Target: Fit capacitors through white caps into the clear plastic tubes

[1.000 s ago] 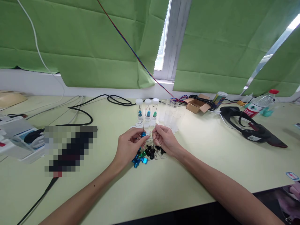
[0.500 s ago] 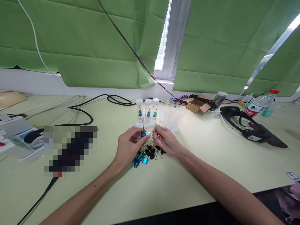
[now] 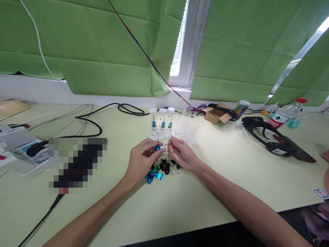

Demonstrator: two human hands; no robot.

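Note:
My left hand [image 3: 142, 157] pinches a blue metallic fitting [image 3: 157, 148] between thumb and fingers; a thin bent wire stands up from it. Close on the right, my right hand [image 3: 181, 154] is closed on a thin metal rod [image 3: 166, 145] that points toward the fitting. Whether rod and fitting touch is too small to tell. Below both hands lies a pile of blue fittings [image 3: 153, 176], a green fitting [image 3: 156, 168], black knobs [image 3: 167, 168] and loose wires. Behind stand white-capped clear tubes [image 3: 162, 120], with blue and green fittings and wires inside.
Open clear tubes [image 3: 192, 132] stand right of the capped ones. Farther right are a cardboard box [image 3: 217, 115], a printed can [image 3: 241, 109], a black device [image 3: 272, 140] and a plastic bottle [image 3: 285, 113]. A power strip [image 3: 28, 151] and black cable [image 3: 100, 127] lie left.
Both hands keep nearly the same place and grip, with the rod still pointing at the fitting. A blurred skin-coloured shape has come in at the right edge.

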